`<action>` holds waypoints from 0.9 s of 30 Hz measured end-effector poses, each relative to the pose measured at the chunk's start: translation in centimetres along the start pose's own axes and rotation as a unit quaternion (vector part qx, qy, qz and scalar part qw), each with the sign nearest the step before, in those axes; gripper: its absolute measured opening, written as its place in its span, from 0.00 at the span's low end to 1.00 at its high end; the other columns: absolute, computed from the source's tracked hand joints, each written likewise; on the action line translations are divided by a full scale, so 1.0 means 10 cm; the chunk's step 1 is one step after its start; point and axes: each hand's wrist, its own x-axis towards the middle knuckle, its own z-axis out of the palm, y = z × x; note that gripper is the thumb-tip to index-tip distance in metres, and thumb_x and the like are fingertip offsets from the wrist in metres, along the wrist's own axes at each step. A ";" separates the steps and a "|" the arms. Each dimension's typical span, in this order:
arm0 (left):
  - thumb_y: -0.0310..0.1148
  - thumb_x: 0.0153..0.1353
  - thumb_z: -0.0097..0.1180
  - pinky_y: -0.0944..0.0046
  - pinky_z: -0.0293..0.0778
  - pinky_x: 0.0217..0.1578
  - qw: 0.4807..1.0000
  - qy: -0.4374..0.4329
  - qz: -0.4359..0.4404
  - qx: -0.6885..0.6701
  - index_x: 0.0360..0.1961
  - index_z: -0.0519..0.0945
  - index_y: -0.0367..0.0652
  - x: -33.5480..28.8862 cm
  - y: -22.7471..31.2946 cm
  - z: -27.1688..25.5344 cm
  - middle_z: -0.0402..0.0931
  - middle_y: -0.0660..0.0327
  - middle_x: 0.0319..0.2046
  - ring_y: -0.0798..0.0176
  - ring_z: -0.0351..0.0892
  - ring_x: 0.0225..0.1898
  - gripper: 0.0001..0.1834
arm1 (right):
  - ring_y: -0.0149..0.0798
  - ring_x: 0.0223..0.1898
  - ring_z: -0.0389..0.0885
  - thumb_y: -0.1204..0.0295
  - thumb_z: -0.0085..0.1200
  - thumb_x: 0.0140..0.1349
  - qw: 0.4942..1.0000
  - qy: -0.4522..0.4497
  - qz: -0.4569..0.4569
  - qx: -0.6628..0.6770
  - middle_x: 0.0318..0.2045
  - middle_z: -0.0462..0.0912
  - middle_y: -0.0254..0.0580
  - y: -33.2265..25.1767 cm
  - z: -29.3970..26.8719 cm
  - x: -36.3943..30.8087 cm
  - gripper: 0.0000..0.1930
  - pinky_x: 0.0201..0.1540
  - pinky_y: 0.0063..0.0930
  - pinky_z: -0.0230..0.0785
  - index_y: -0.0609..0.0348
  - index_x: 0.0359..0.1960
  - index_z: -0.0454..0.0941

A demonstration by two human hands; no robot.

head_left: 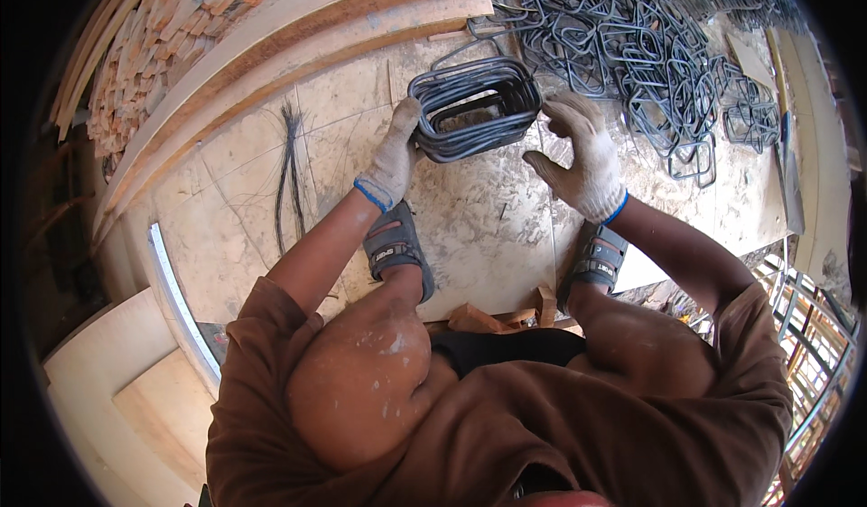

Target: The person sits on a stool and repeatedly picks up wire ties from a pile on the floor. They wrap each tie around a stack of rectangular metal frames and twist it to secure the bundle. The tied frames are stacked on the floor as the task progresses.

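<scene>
A stack of dark, rounded-rectangular rebar stirrups [476, 146] stands in front of me above the dirty tiled floor, its open middle facing up. My left hand [396, 152], in a pale work glove with a blue cuff, is closed on the stack's left end. At the right end my right hand [582, 159], gloved the same way, has its thumb spread away from the fingers. Its fingertips are close to the stirrups; whether they touch is hard to see. One loose stirrup [452, 54] pokes out behind the stack.
A tangled heap of stirrups [623, 46] covers the floor at the far right. Long wooden beams [298, 51] run along the far left, with stacked wood pieces [163, 46] behind. Thin tie wires [289, 177] lie left of my hands. My sandalled feet flank the work; wood scraps [497, 317] lie between them.
</scene>
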 end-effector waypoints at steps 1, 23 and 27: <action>0.71 0.73 0.57 0.51 0.65 0.75 1.000 0.000 0.008 0.006 0.80 0.67 0.48 -0.01 -0.02 -0.03 0.73 0.60 0.72 0.60 0.70 0.74 0.48 | 0.52 0.57 0.85 0.73 0.81 0.51 0.999 -0.020 0.042 -0.013 0.63 0.80 0.53 0.11 0.01 -0.07 0.39 0.58 0.39 0.84 0.60 0.67 0.78; 0.56 0.78 0.56 0.58 0.69 0.72 0.998 0.011 0.061 0.016 0.81 0.65 0.44 -0.07 -0.10 0.10 0.74 0.60 0.69 0.62 0.75 0.69 0.39 | 0.54 0.60 0.81 0.44 0.74 0.59 0.969 -0.237 -0.046 -0.059 0.57 0.86 0.51 0.97 0.50 0.57 0.34 0.67 0.41 0.74 0.51 0.61 0.85; 0.59 0.81 0.49 0.52 0.72 0.73 0.997 0.069 0.027 -0.033 0.76 0.72 0.42 -0.18 0.13 0.31 0.77 0.55 0.70 0.58 0.77 0.70 0.36 | 0.57 0.58 0.84 0.43 0.75 0.57 0.952 -0.225 -0.116 -0.169 0.56 0.87 0.51 0.74 0.48 0.65 0.35 0.63 0.45 0.77 0.52 0.60 0.85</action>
